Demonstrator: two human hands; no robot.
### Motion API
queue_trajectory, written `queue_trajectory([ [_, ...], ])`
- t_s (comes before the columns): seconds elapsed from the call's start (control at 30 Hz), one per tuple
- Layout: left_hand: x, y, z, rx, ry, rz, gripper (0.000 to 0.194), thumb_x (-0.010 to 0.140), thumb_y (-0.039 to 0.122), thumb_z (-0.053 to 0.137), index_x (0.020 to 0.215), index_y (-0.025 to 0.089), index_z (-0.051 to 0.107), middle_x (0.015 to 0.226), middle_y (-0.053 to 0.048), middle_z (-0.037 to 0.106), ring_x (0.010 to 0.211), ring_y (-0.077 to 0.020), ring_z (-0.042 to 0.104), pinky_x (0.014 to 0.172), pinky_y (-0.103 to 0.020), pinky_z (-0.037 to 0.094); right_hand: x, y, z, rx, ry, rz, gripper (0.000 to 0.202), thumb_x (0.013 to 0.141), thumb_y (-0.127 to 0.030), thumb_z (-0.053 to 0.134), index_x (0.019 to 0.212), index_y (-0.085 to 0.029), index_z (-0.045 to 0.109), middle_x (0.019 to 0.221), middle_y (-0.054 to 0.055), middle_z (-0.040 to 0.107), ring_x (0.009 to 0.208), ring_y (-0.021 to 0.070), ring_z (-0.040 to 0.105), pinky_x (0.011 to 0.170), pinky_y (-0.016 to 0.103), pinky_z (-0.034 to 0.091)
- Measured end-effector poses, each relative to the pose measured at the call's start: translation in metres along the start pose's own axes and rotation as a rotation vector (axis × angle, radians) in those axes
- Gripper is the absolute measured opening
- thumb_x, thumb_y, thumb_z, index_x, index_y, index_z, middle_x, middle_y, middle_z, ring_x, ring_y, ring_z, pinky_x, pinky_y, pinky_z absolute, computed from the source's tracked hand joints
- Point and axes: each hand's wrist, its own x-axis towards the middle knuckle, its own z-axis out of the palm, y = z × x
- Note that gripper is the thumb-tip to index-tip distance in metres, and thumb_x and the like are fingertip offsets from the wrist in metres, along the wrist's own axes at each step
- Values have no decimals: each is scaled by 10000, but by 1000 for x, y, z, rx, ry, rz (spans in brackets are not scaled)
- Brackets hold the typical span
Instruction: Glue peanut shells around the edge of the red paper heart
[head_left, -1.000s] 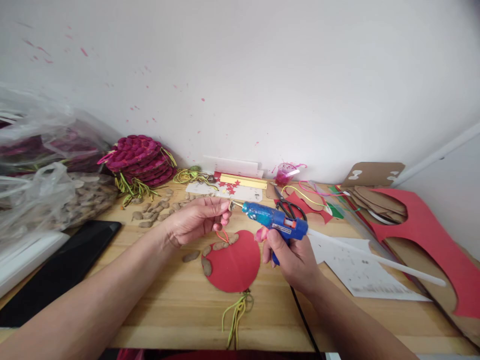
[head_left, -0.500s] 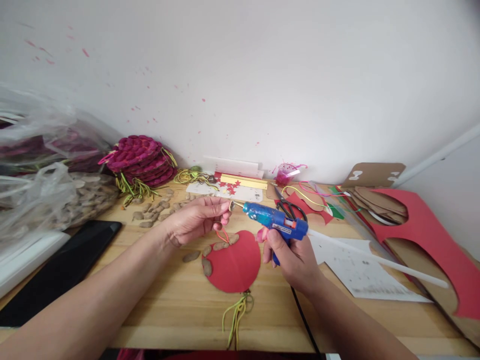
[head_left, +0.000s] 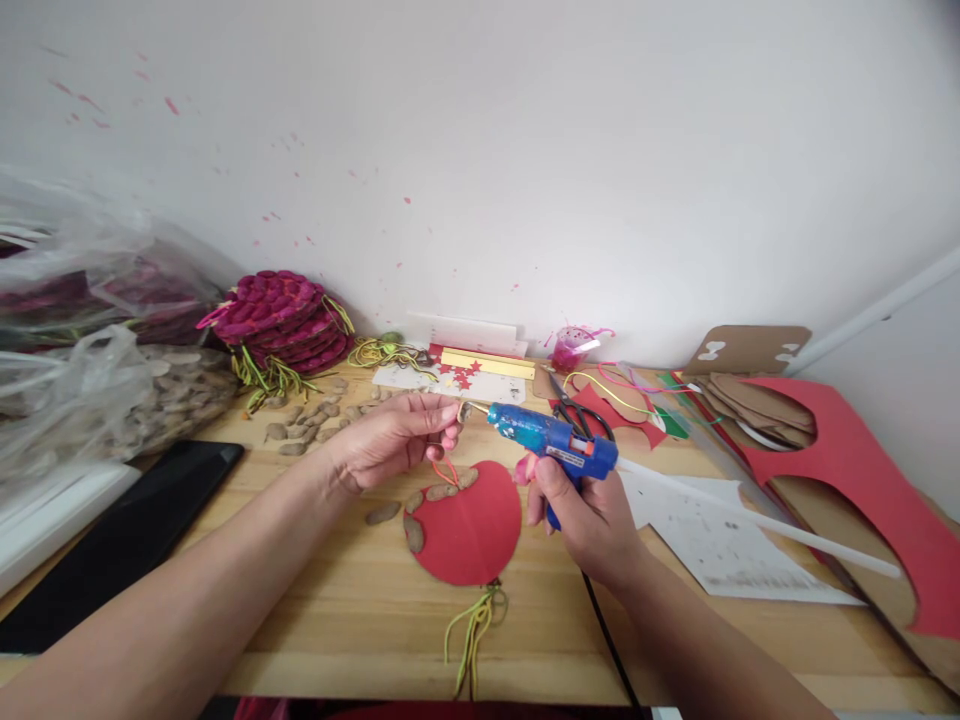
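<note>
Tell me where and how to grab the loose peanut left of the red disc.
Probably from above: pinch the peanut across its middle, fingers on its near and far sides. It lies flat, longer side to side, apart from the disc.

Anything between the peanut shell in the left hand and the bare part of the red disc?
Nothing visible blocks the bare red disc. The glue gun has its nozzle close beside the peanut shell, and an orange loop sits at the disc's upper edge.

Holds a blue glue gun [head_left: 551,442] in the right hand [head_left: 589,515] and pinches a small piece [head_left: 463,411], possibly peanut shell, at its nozzle [head_left: 478,408] with the left hand [head_left: 401,437].
</note>
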Motion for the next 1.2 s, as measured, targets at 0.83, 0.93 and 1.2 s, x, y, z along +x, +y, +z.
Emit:
queue_trajectory([
  [0.83, 0, 0, 1, 5, 9, 3, 332, 713, 339, 923, 772, 121, 680, 703, -24, 619, 626, -93, 552, 525, -169, 429, 0, 1, -1, -19, 12, 0, 382, 1025, -516, 536, 813, -205, 604, 533, -10, 627, 442, 121, 554, 457, 256, 444],
  [0.93, 0, 1, 1, 15, 14, -8, 362, 686, 362, 940, 764, 118, 684, 700, -21, 618, 614, -87, 545, 520, -168, 431, 0, 1, 0, -27, 4, 2, 390, 1030, -507, 533, 793, -205, 599, 537, -7, 627, 450, 119, 552, 466, 256, 445],
  [1.2, 0, 2, 1, -2, 34, -1, 359, 674, 350, 949, 775, 123, 690, 698, -24, 628, 624, -91, 561, 521, -164, 441, -1, 1, -1, -36, 10, 22, 396, 1030, -509, 535, 796, -200, 618, 538, 0, 638, 467, 123, 562, 488, 261, 455],
])
